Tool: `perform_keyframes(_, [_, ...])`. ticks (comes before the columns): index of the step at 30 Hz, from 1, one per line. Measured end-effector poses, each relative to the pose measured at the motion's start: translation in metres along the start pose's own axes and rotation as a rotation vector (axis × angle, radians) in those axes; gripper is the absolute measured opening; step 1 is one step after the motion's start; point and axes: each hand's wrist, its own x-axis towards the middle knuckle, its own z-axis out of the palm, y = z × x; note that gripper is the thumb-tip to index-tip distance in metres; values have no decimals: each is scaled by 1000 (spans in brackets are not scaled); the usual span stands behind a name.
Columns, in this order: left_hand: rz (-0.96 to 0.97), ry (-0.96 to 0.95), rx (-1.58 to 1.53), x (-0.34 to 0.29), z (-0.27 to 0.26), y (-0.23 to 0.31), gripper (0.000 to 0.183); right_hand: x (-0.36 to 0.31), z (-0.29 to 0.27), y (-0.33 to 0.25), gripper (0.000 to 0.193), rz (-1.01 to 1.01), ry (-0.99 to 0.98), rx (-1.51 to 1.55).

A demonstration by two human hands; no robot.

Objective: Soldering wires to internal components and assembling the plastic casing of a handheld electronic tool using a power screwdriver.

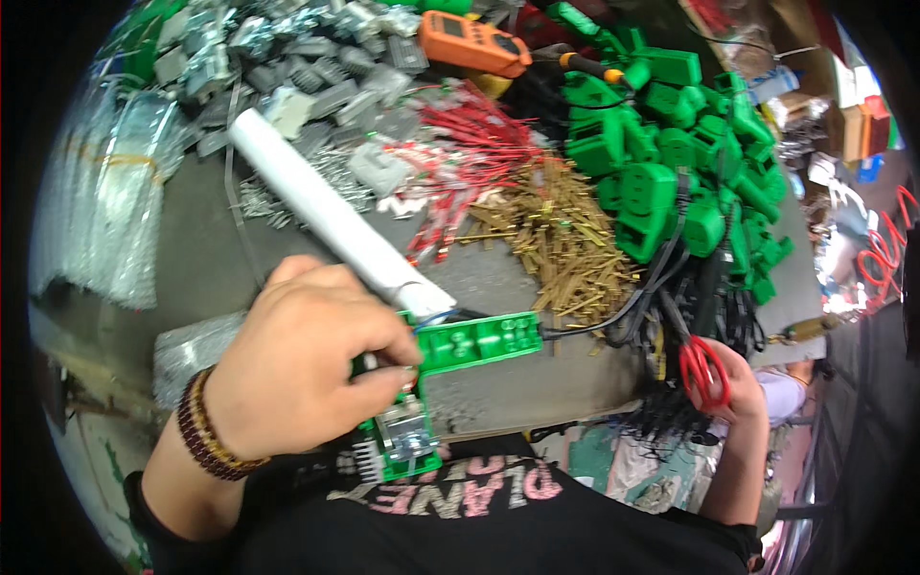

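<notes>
The green plastic housing sits at the near edge of the desk, just above my lap. My left hand is clenched around its near end, a white tube slanting up behind. My right hand grips red-handled scissors beside black cables. Brass pins and green housings lie beyond

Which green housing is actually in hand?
The open flat one under the left hand, green housing at the table's near edge; the rest sit heaped in the green pile, untouched.
</notes>
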Motion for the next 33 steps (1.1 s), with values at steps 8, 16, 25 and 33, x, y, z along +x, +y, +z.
perform_keyframes(8, [-21, -10, 15, -2, 3, 0, 10, -4, 38, 12, 82, -42, -387, -146])
perform_keyframes(16, [0, 23, 9, -8, 2, -3, 10, 61, 169, -38, 50, -1270, -270, -1272])
perform_keyframes(25, [21, 18, -12, -5, 3, -3, 14, 92, 197, -40, 43, -1742, -144, -1445])
perform_keyframes(33, [18, 18, -1, -5, 3, -3, 14, 93, 190, -42, 43, -1788, -121, -1478])
